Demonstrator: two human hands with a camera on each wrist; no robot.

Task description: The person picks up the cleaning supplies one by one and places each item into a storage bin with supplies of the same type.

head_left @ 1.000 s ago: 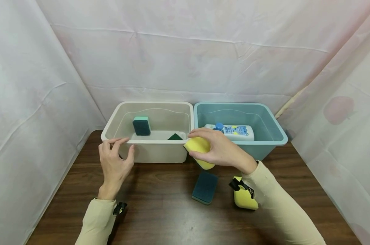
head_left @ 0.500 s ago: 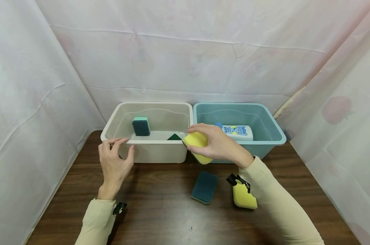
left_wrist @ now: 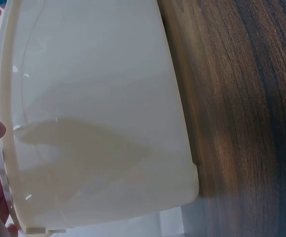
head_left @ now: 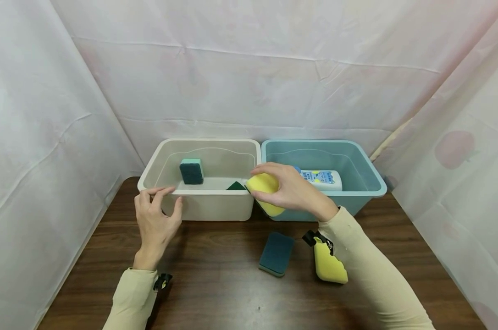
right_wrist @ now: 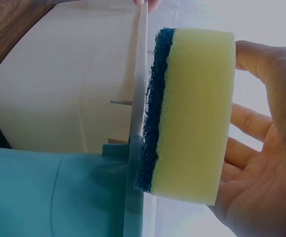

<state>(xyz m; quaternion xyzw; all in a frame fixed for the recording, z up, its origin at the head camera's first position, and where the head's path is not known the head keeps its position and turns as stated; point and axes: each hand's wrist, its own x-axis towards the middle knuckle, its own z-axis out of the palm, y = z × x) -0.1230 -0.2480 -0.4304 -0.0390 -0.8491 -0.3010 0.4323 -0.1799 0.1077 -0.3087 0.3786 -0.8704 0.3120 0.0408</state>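
Observation:
In the head view my right hand (head_left: 296, 190) holds a yellow scouring sponge (head_left: 262, 184) between thumb and fingers, near where the two bins meet. Its dark scouring side (right_wrist: 155, 108) faces the bin rims in the right wrist view. My left hand (head_left: 156, 224) rests its fingertips on the front rim of the beige bin (head_left: 216, 206), thumb outside the wall. Inside that bin a green sponge (head_left: 191, 171) stands upright, and a dark green corner (head_left: 235, 185) of another piece shows. On the table lie a dark-topped sponge (head_left: 276, 253) and a yellow sponge (head_left: 329, 266), partly behind my right wrist.
A blue bin (head_left: 366, 183) stands beside the beige one on the right. In it lies a white bottle (head_left: 323, 179) with a blue cap, partly hidden by my right hand. A pale curtain (head_left: 249, 91) encloses the wooden table (head_left: 216, 284) at the back and sides.
My right hand has risen slightly and shifted a little left and forward with the yellow sponge, toward the beige bin's rim. My left hand has stayed on the rim.

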